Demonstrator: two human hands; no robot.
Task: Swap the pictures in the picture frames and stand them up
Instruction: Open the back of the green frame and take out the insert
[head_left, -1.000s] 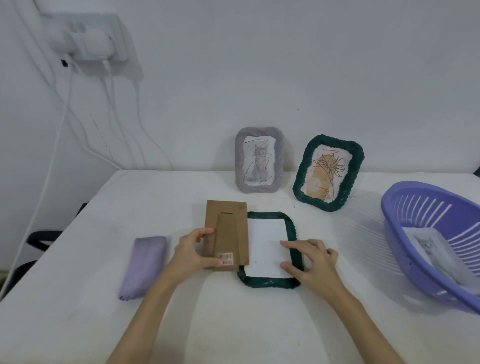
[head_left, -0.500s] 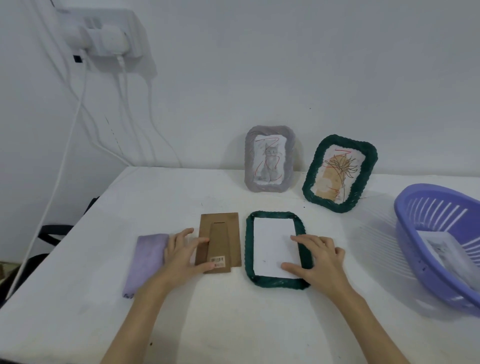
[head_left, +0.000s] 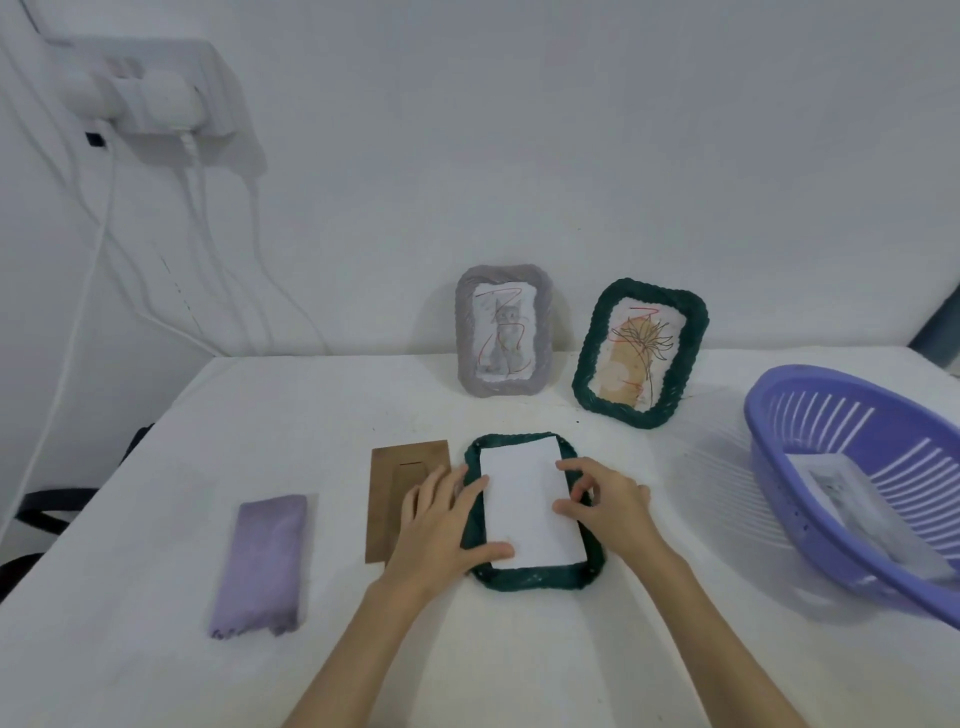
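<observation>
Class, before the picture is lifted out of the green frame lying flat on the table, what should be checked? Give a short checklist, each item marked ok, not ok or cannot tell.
1. Brown backing board off the flat green frame: ok, it lies to its left.
2. White sheet exposed: ok.
3. Left hand steadies the frame's left edge: ok.
4. Right hand has a fingertip grip on the sheet's right edge: cannot tell.
5. Replacement picture within reach: cannot tell; one lies in the purple basket.
6. Two other frames standing at the wall: ok.

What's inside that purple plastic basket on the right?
The purple plastic basket holds a white-edged picture lying against its slotted wall; its image is too blurred to identify, and anything beneath is hidden.
</observation>
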